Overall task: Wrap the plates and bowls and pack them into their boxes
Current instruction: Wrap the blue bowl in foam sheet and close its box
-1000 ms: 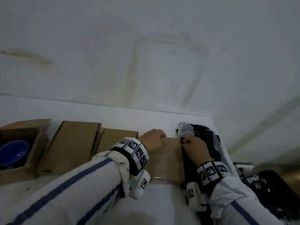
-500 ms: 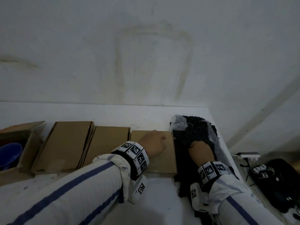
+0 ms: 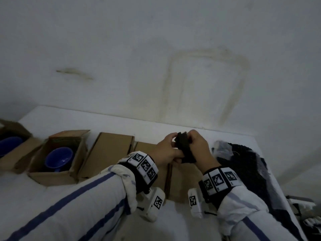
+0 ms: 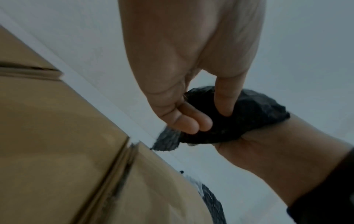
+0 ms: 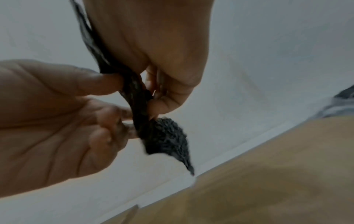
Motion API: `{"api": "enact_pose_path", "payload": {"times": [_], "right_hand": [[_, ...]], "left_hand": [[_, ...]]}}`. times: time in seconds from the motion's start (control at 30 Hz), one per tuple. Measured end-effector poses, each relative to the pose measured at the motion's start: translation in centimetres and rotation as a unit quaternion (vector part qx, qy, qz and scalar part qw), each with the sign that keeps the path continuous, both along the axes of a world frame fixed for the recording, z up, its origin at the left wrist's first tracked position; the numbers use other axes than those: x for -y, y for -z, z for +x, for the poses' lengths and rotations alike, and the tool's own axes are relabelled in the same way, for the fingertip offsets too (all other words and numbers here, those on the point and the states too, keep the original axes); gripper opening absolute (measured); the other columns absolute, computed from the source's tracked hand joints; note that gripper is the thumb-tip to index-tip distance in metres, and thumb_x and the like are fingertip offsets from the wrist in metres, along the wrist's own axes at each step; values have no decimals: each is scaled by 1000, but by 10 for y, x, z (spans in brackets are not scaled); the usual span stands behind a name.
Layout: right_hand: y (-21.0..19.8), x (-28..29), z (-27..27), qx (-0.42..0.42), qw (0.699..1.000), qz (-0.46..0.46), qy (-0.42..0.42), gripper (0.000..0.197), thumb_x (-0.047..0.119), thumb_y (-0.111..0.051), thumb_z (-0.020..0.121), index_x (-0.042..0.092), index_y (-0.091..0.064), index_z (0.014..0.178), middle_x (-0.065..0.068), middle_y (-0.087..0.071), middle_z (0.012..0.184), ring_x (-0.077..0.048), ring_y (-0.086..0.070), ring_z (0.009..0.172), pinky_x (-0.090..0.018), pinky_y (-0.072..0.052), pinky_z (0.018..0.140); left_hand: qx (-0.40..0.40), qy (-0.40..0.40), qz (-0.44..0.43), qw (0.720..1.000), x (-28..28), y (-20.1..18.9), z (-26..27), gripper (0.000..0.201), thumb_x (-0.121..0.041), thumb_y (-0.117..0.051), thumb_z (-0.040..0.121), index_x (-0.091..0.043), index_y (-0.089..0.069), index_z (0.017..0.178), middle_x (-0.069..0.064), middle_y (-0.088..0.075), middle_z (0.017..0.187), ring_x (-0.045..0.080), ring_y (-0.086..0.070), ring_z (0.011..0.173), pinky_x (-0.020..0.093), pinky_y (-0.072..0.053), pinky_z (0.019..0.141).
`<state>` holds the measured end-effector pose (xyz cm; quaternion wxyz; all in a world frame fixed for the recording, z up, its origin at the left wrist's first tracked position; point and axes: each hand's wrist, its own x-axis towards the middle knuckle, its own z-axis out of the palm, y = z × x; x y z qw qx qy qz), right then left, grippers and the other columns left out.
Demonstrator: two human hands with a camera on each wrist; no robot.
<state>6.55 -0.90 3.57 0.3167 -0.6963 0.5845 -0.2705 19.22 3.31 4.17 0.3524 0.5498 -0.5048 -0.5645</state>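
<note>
Both hands hold a small folded piece of black mesh wrap (image 3: pixel 184 148) in the air above a closed cardboard box (image 3: pixel 180 181). My left hand (image 3: pixel 173 145) pinches its left side, fingers curled on the wrap (image 4: pixel 243 118). From the right, my right hand (image 3: pixel 193 143) grips the same wrap (image 5: pixel 164 136), bunched between thumb and fingers. A blue bowl (image 3: pixel 59 159) sits bare in an open cardboard box (image 3: pixel 52 176) at the left. Another blue bowl (image 3: pixel 9 145) lies in an open box (image 3: pixel 17 159) at the far left edge.
A closed cardboard box (image 3: pixel 107 153) stands between the open box and the hands. A heap of black wrap (image 3: pixel 243 164) lies on the white table (image 3: pixel 121 122) at the right, near its edge. A stained white wall rises behind the table. Dark gear lies on the floor at the lower right.
My right hand has lifted a piece of black wrap off the heap. My left hand has left the closed box's top and taken hold of the same piece.
</note>
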Motion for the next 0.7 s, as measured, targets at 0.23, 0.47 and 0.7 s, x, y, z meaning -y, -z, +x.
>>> {"api": "enact_pose_path", "payload": {"times": [0.23,0.47,0.7], "right_hand": [[-18,-27,129,122,981,57,-141,25,24,-54,93,10,-61,113,-11,-58,111,-28,-59,100,-40,-52,84],[-11,-30,256,-4,963,43,-267,23,17,-55,90,21,-63,112,0,-65,110,-21,-58,100,-29,-49,83],[9,-33,340,-195,940,-72,-271,19,15,-51,90,12,-63,104,-10,-58,112,-26,-57,98,-22,-36,70]], "left_hand": [[-8,-207,-47,977,-34,-11,125,20,3,-60,85,-14,-51,88,10,-59,81,24,-58,73,28,-49,62],[21,-295,-59,953,-65,4,246,28,9,-63,75,-5,-54,98,11,-60,90,23,-60,82,30,-54,68],[226,-250,0,941,-87,36,308,26,-2,-50,83,-12,-55,107,6,-58,100,24,-56,94,34,-49,79]]}}
